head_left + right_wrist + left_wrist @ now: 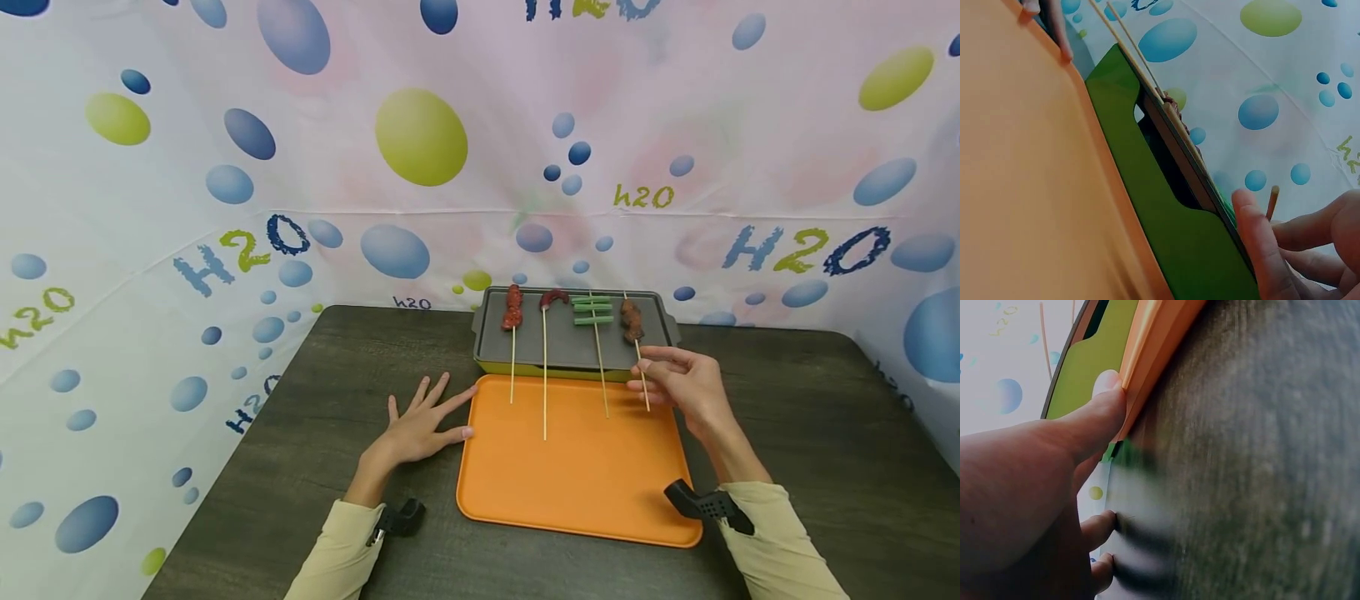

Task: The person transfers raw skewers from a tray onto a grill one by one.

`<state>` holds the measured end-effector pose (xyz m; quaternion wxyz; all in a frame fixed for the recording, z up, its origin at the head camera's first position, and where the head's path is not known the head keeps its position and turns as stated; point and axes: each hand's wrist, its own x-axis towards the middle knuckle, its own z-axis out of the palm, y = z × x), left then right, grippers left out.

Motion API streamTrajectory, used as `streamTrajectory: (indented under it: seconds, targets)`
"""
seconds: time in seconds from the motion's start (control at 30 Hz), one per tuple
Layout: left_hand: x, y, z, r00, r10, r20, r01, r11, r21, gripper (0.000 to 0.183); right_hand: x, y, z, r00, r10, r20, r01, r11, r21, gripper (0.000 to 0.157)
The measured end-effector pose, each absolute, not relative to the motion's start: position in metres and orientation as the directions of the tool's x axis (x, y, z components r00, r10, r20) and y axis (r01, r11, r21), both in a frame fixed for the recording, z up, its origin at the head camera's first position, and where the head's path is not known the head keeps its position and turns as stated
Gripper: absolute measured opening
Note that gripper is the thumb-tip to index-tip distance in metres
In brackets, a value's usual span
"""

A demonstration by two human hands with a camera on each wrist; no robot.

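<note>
My right hand [686, 387] pinches the wooden stick of a skewer of brown meat pieces [632, 321], whose top end is over the right side of a dark grill [570, 350] with a green base [1113, 94]. Three other skewers lie across the grill: red pieces [512, 310], a curved dark red piece [553, 297] and green pieces [592, 319]. Their sticks reach over an orange tray [570, 492] in front. With fingers spread, my left hand [416, 429] touches the tray's left edge; its thumb [1107, 406] meets the rim in the left wrist view.
The tray and grill stand on a dark wood-grain table [802, 433]. Behind it hangs a white curtain [487, 75] with blue and green dots. Black bands with cameras [401, 518] sit on both wrists.
</note>
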<state>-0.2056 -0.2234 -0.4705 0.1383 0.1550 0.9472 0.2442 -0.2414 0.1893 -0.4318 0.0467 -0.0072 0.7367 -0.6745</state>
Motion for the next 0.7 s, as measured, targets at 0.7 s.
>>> streamTrajectory:
  seconds: [0.7]
  targets:
    - [-0.2116,-0.2311,-0.4748,-0.908,0.374,-0.189,0.237,0.832,0.502,0.069,-0.2306,0.1976,-0.4324,-0.988,-0.137,-0.071,0.032,0.270,-0.962,0.057]
